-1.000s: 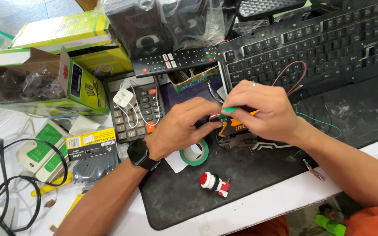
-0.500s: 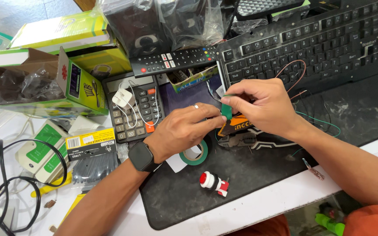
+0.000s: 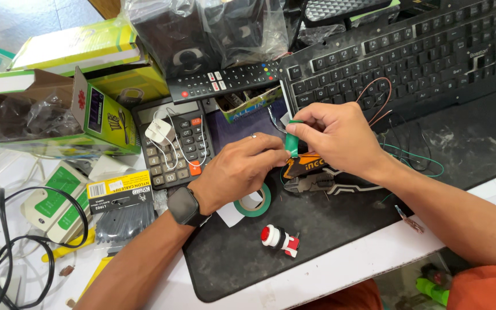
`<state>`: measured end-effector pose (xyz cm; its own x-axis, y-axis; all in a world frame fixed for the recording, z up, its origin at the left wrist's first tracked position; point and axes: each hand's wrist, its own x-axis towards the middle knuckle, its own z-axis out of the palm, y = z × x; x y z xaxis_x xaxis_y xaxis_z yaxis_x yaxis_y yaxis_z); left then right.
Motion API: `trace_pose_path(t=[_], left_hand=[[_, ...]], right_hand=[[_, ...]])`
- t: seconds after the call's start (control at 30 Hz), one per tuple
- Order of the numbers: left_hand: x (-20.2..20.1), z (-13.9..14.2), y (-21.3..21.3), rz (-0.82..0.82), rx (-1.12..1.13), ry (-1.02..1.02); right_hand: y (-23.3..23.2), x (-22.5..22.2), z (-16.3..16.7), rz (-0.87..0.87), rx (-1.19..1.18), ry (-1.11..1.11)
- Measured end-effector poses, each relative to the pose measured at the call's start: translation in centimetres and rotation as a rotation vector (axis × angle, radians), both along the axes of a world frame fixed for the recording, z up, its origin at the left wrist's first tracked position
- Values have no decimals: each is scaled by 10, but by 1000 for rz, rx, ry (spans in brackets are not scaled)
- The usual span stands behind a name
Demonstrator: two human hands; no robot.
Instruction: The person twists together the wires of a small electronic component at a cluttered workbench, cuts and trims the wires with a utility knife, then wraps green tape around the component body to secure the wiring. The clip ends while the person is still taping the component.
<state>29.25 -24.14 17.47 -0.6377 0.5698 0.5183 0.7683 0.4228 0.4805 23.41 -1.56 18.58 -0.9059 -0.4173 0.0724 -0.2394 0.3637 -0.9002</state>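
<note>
Head camera looks straight down on a cluttered tabletop where I see both hands meeting over a black mat. Between them is a short strip of green tape, held upright just above the mat and right in front of the keyboard. My right hand pinches the top of the strip between thumb and forefinger, the other fingers curled in. My left hand, with a dark watch on its wrist, pinches the strip's lower end, fingers pressed together around it; I cannot tell whether a wire runs inside the tape.

Under the right hand lie orange-and-black pliers, partly covered by the palm. A roll of green tape sits flat on the mat just below the left hand, touching a white scrap of paper. Nearer the mat's front edge lies a small red-and-white push button, well apart from both hands. Thin red and green wires trail across the mat and onto the keyboard to the right of the right hand.

Behind the left hand sit a grey calculator with a white charger plug on it, a black remote, and a green cardboard box. Black cables loop at the far left.
</note>
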Motion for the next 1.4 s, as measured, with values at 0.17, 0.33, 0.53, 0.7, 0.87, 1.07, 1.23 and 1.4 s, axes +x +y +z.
trace_pose_path(t=[0.17, 0.33, 0.53, 0.7, 0.87, 1.07, 1.23, 1.4], left_hand=[[-1, -1, 1, 41, 121, -133], [-2, -1, 3, 72, 235, -273], [-2, 5, 0, 123, 206, -249], [-4, 3, -6, 112, 230, -338], [-9, -13, -13, 10, 631, -721], [-16, -26, -26, 87, 741, -883], [-16, -29, -26, 93, 739, -871], [-16, -26, -25, 66, 784, -940]], right_hand=[[-1, -2, 4, 22, -54, 10], [9, 5, 19, 144, 17, 769], [3, 10, 15, 335, 230, 903], [3, 7, 9, 360, 154, 828], [7, 11, 18, 320, -23, 783], [8, 24, 25, 364, 107, 895], [7, 18, 20, 232, 163, 928], [11, 17, 16, 265, 58, 514]])
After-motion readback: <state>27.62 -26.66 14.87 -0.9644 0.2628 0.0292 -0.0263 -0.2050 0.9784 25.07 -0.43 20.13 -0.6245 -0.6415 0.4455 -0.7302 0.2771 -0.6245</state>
